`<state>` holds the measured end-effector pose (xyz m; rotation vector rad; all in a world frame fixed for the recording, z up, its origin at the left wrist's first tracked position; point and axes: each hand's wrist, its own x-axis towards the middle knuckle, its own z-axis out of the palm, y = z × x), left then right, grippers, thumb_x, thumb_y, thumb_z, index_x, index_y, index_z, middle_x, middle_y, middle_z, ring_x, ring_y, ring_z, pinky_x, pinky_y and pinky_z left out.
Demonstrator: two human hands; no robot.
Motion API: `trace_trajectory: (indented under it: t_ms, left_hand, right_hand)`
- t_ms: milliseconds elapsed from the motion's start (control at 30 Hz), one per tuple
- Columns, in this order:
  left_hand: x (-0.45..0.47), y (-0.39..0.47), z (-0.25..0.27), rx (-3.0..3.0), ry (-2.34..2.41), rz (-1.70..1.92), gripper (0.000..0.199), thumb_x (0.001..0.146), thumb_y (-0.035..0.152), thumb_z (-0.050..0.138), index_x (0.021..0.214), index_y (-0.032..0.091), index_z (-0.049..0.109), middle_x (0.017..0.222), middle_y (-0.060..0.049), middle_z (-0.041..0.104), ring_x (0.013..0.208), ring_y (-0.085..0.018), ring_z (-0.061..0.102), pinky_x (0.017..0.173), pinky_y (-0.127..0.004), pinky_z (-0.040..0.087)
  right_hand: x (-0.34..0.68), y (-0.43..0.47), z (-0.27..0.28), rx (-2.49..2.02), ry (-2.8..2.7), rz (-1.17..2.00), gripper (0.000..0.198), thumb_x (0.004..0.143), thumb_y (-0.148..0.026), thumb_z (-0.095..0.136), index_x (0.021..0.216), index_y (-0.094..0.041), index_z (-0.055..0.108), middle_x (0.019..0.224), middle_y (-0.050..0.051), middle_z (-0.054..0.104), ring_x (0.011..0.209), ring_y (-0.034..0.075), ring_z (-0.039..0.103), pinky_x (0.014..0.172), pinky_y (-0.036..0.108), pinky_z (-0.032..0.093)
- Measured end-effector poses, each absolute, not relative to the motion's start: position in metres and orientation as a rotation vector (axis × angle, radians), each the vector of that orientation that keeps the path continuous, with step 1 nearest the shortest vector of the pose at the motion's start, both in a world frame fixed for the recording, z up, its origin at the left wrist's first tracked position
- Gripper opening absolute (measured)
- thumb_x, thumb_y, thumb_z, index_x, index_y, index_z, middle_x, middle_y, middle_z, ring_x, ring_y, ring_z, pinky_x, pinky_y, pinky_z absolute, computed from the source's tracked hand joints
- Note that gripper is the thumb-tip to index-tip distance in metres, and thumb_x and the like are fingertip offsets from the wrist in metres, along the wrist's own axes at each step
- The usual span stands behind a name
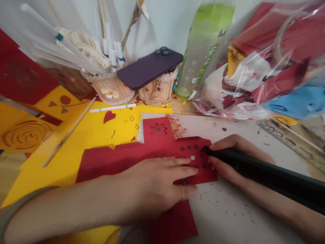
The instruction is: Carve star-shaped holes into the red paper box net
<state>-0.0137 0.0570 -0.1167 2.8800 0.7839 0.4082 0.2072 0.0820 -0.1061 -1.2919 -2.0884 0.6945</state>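
Note:
A red cross-shaped paper cutout [101, 162] lies before me, with a flower cut into its top flap and small star-shaped marks on its right flap. My left hand [162, 186] rests flat on the paper, fingers stretched out, holding nothing. My right hand [236, 156] is closed around a long black tool [269, 173]. Its tip meets the right flap near the row of stars. Which kind of tool it is, I cannot make out. The paper's middle is partly hidden under my left hand. Beneath the right side is a grey-white board [228, 210] with small dark scraps.
Yellow paper sheets [33, 183] with shapes and a wooden stick [68, 132] lie at left. Behind stand decorated wooden pots [111, 89], a purple phone [149, 67] lying across them, and a green bottle [205, 47]. A plastic bag [269, 67] and a ruler [291, 142] are at right.

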Motion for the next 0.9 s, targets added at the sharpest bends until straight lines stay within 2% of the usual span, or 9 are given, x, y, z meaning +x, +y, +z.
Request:
trace_trajectory:
  t_ms: [67,200,400,533,633,900]
  left_hand:
    - [-0.016,0.058,-0.120,2.871,0.798,0.397,0.024,0.094,0.029,0.046,0.111,0.029,0.063,0.126,-0.002,0.059,0.115,-0.016,0.056,0.092,-0.027,0.047]
    - [-0.018,0.060,-0.121,2.881,0.751,0.411,0.025,0.092,0.030,0.050,0.113,0.029,0.062,0.129,-0.003,0.057,0.119,-0.017,0.053,0.090,-0.026,0.048]
    - [-0.016,0.060,-0.118,3.023,0.727,0.521,0.032,0.095,0.014,0.036,0.109,0.016,0.065,0.118,0.000,0.064,0.114,-0.011,0.056,0.100,-0.018,0.038]
    - [-0.014,0.056,-0.119,3.004,0.781,0.487,0.031,0.094,0.014,0.037,0.111,0.014,0.064,0.122,-0.003,0.061,0.118,-0.016,0.054,0.098,-0.024,0.043]
    - [-0.014,0.053,-0.120,2.979,0.809,0.434,0.031,0.094,0.015,0.039,0.113,0.013,0.063,0.125,-0.005,0.059,0.119,-0.020,0.053,0.095,-0.027,0.047]
    - [-0.015,0.051,-0.117,2.996,0.780,0.396,0.031,0.093,0.017,0.041,0.117,0.011,0.060,0.128,-0.007,0.057,0.120,-0.021,0.052,0.095,-0.028,0.047]
  right_hand:
    - [0.209,0.077,-0.100,-1.302,-2.124,0.693,0.006,0.081,-0.030,0.057,0.084,-0.028,0.053,0.064,-0.005,0.064,0.049,0.012,0.059,0.044,0.020,0.049]
    - [0.208,0.063,-0.094,-1.309,-2.182,0.749,0.007,0.081,-0.027,0.055,0.083,-0.027,0.049,0.058,-0.007,0.062,0.046,0.012,0.058,0.041,0.019,0.048]
    - [0.204,0.058,-0.107,-1.285,-2.216,0.655,0.012,0.080,-0.018,0.051,0.084,-0.027,0.044,0.053,-0.010,0.058,0.038,0.008,0.053,0.038,0.015,0.044]
    - [0.202,0.059,-0.114,-1.222,-2.255,0.501,0.015,0.075,-0.017,0.053,0.082,-0.027,0.045,0.053,-0.011,0.056,0.033,0.005,0.049,0.035,0.015,0.037]
    - [0.201,0.058,-0.117,-1.229,-2.242,0.427,0.014,0.074,-0.018,0.054,0.082,-0.027,0.046,0.054,-0.009,0.056,0.036,0.007,0.050,0.039,0.019,0.039]
    - [0.198,0.055,-0.119,-1.223,-2.291,0.347,0.014,0.077,-0.016,0.049,0.080,-0.028,0.043,0.053,-0.009,0.057,0.040,0.007,0.053,0.043,0.019,0.040]
